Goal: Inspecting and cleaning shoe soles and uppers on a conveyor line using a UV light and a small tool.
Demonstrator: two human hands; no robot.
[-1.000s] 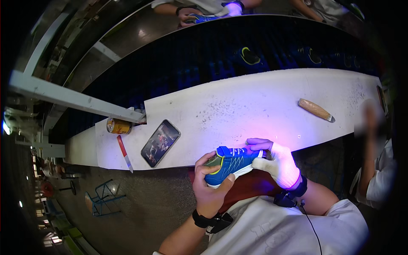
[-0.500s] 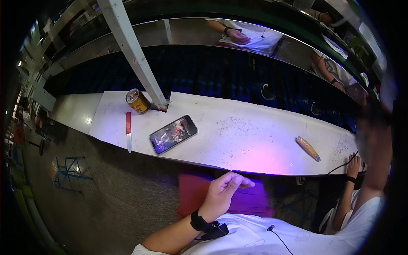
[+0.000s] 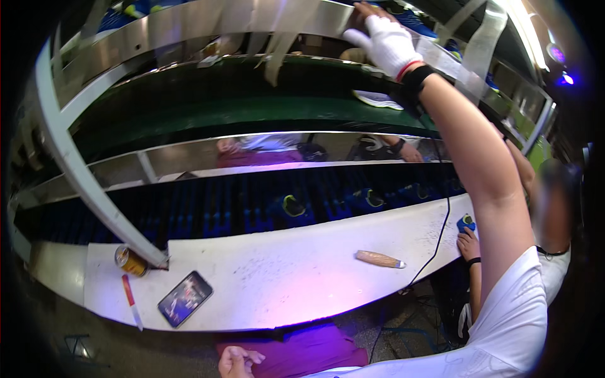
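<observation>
My right hand (image 3: 387,47), in a white glove with a red cuff and bare fingertips, is raised high at the upper metal rack (image 3: 302,19). Its fingers are stretched out and the thumb stands apart. Blue shoes (image 3: 413,22) lie on that rack, close beyond the fingertips. Low in front of my body, my left hand (image 3: 236,363) hangs with loosely curled fingers, holding nothing visible. On the white bench (image 3: 252,277) lie a short-bladed tool with a wooden handle (image 3: 378,259), a phone (image 3: 185,299) and a red-handled knife (image 3: 128,291). A yellow-brown can (image 3: 130,260) stands beside a post.
A grey post (image 3: 88,183) rises from the bench. Behind run a dark conveyor with shoes (image 3: 293,206) and a green belt (image 3: 283,113) carrying a pale sole (image 3: 378,99). At right, a co-worker's hand (image 3: 468,246) touches a blue shoe (image 3: 466,223). A black cable (image 3: 444,233) crosses the bench.
My view has tilted up and turned right, bringing the upper rack into sight. My right arm now shows stretched up to the rack. My left hand sits lower in the picture.
</observation>
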